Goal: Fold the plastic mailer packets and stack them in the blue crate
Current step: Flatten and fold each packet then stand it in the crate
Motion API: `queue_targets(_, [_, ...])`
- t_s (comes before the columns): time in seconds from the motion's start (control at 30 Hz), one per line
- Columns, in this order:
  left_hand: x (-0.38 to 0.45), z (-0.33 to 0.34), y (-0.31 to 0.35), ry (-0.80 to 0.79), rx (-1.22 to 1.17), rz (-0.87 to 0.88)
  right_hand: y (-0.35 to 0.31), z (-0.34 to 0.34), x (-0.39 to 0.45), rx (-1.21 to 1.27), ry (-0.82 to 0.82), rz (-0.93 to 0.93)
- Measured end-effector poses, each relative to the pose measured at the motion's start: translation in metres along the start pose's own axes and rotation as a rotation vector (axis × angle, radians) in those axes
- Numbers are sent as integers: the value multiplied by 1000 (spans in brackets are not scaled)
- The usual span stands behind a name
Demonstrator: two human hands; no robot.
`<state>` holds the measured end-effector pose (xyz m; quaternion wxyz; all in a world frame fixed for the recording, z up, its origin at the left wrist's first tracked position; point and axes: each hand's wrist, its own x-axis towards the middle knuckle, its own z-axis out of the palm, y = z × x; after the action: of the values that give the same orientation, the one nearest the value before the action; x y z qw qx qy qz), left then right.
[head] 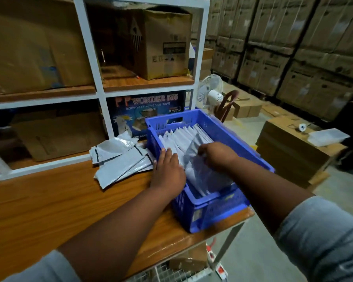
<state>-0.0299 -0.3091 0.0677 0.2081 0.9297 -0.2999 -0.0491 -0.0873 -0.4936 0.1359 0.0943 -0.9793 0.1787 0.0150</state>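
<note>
Both hands reach into the blue crate [210,127] right of centre on the wooden table [49,210]. The right hand [216,154] has its fingers curled down out of sight behind the knuckles, apparently gripping a grey mailer packet [200,169] among the upright row of folded packets [181,135]; the exact pinch is hidden. The left hand [168,169] lies flat, fingers straight and together, against the packets by the crate's left wall. Unfolded mailers [120,155] lie piled left of the crate.
</note>
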Motion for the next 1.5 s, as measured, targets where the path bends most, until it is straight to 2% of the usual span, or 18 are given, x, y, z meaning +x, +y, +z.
queue_targets(0.13, [2, 2, -2, 8, 11, 25, 7, 41, 13, -88, -210, 45])
queue_targets(0.23, [0, 3, -2, 15, 31, 33, 10, 60, 26, -141, -248, 131])
queue_targets(0.3, [0, 6, -3, 28, 22, 33, 14, 72, 36, -227, -273, 72])
queue_targets(0.37, [1, 8, -5, 30, 8, 32, 10, 66, 34, -414, -313, -113])
queue_targets(0.47, [2, 10, -6, 34, -14, 43, 2, 50, 35, -563, -465, -217])
queue_targets(0.53, [2, 9, -7, 32, -33, 38, 0, 36, 39, -812, -352, -333])
queue_targets(0.57, [2, 10, -8, 30, -25, 40, -1, 31, 39, -937, -249, -474])
queue_targets(0.6, [3, 13, -9, 33, 0, 50, -5, 27, 39, -982, -155, -627])
queue_targets(0.63, [4, 14, -10, 35, 41, 67, -6, 29, 41, -982, -129, -737])
queue_targets(0.7, [4, 15, -11, 34, 33, 70, -3, 36, 46, -990, -288, -823])
queue_targets(0.77, [2, 10, -10, 32, -31, 48, 7, 57, 47, -1122, -424, -773])
queue_targets(0.9, [-1, 5, -7, 26, -37, 51, 31, 94, 53, -1214, -503, -550])
queue_targets(1.1, [-1, 6, -7, 25, -7, 63, 33, 89, 53, -1202, -453, -584])
queue_targets(1.17, [-1, 2, -11, 4, -10, 80, 17, 70, 52, -1086, -482, -553])
queue_targets(1.23, [-2, -6, -21, -34, -49, 126, 6, 48, 51, -839, -402, -525])
queue_targets(1.33, [-3, -21, -48, -36, -50, 202, 2, 17, 54, -581, -83, -634])
queue_targets(1.4, [1, -31, -72, 4, -45, 169, -10, 2, 56, -503, 68, -715])
queue_targets(1.5, [12, -52, -109, 88, 10, 86, -45, -9, 62, -504, 200, -839])
